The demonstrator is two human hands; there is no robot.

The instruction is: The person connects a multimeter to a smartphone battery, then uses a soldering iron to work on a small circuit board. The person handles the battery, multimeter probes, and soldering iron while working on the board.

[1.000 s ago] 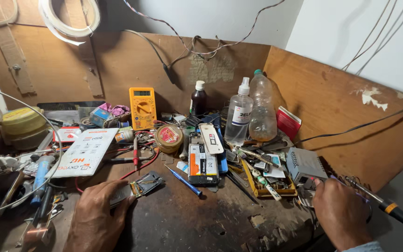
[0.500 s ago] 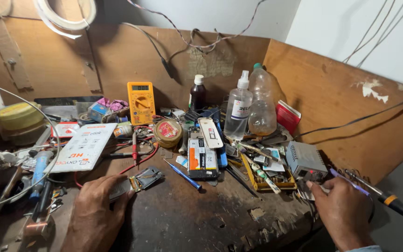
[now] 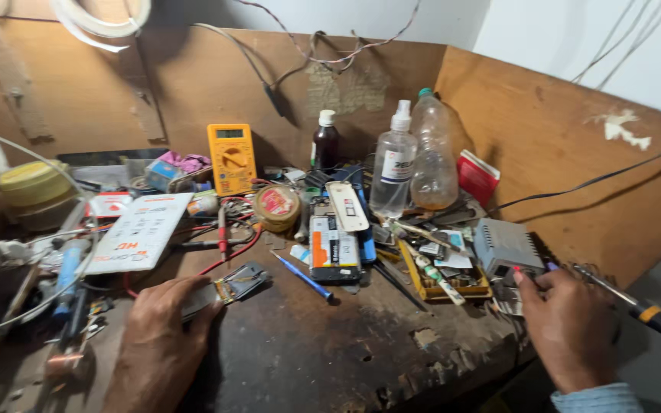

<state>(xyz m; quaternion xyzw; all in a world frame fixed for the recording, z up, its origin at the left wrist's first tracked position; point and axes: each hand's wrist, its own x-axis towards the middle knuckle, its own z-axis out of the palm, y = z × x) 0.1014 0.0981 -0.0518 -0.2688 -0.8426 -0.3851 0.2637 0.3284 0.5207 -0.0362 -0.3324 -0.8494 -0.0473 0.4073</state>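
Left hand (image 3: 158, 336) is lying flat-ish on the bench (image 3: 307, 352), fingers curled loosely over a small opened-up phone (image 3: 227, 287) and pinning it down near the front-left edge. The phone's far end sticks out past the fingertips, with some metal and circuit bits showing, but the rest is under the hand so I can't say much more about it.

Right hand (image 3: 571, 325) is over at the right edge of the bench, closed in a loose fist with the fingertips touching the front of a small grey box (image 3: 506, 246). A soldering iron (image 3: 636, 306) runs out from that hand to the right, with a thin metal tip end, an orange ring and a dark handle that's cut off by the frame. Can't really tell how it's gripped, the knuckles hide that.

Between the hands there's a blue pen-like tool (image 3: 304, 277) lying loose, and just behind it a dark battery pack (image 3: 333, 248). Further back sit a yellow multimeter (image 3: 232, 157), a round tin (image 3: 278, 207), a dark bottle (image 3: 325, 140) and two clear plastic bottles (image 3: 415, 157). The left side is a tangle of wires, too messy to sort out.
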